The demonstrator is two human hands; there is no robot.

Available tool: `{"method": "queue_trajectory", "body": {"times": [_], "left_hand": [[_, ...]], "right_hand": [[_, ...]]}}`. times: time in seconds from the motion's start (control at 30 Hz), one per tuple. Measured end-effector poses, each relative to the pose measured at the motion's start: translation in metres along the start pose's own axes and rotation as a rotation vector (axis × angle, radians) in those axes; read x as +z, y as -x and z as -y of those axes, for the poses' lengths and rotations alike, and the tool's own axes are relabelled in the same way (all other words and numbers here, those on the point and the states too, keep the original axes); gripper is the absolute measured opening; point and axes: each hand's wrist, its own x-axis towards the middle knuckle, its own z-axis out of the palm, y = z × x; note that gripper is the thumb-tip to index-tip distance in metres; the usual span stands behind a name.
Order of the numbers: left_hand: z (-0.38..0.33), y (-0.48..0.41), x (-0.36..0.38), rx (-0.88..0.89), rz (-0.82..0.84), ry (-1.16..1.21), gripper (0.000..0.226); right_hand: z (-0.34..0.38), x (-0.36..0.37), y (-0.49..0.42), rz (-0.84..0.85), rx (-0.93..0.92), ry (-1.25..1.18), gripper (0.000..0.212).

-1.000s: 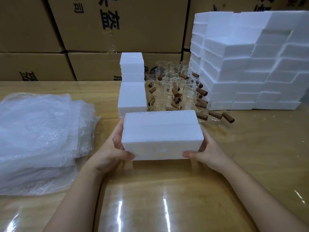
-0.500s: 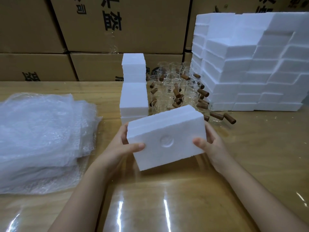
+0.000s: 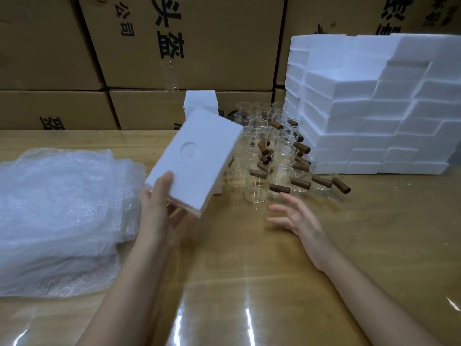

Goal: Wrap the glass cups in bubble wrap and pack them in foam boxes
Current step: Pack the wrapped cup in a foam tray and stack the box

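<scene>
A second ago both hands held the foam box (image 3: 197,158) level and low over the middle of the table (image 3: 249,283). Now the left hand (image 3: 159,211) has it alone, thumb across the broad face with the round stamp and fingers curled under the near edge. The box has swung up on a slant, its far end pointing to about one o'clock. The right hand (image 3: 296,216) has let go and hangs over the table with its fingers spread apart and nothing in them, reaching towards twelve o'clock. The nearest glass cups (image 3: 257,188), with their brown handles, stand just beyond its fingertips. The cups are all bare and bunched at one o'clock, between a short pile of foam boxes (image 3: 200,101) and the big stack of foam boxes (image 3: 374,126) at two o'clock. The heap of bubble wrap (image 3: 57,208) lies untouched at nine o'clock. The box seems about to be set aside or opened while the free hand goes for a cup. I judge the wrapping of this cup has not yet begun.
</scene>
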Motion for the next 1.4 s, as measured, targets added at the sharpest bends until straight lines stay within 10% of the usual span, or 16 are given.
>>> {"method": "queue_trajectory", "body": {"times": [0.23,0.9,1.2,1.4], "left_hand": [[-0.017,-0.007,0.012,-0.113,-0.164,0.131,0.029],[-0.003,-0.035,0.024,0.076,-0.06,-0.535,0.037],[0.007,-0.044,0.019,0.665,-0.119,-1.075,0.103],[-0.009,-0.059,0.022,0.966,0.068,-1.356,0.08]], "right_hand": [[0.0,0.0,-0.001,0.007,-0.007,0.038,0.069],[-0.006,-0.003,-0.004,0.01,-0.004,0.043,0.049],[-0.007,-0.004,-0.003,0.013,-0.017,0.037,0.051],[-0.007,-0.005,-0.004,0.022,-0.01,0.021,0.048]]}}
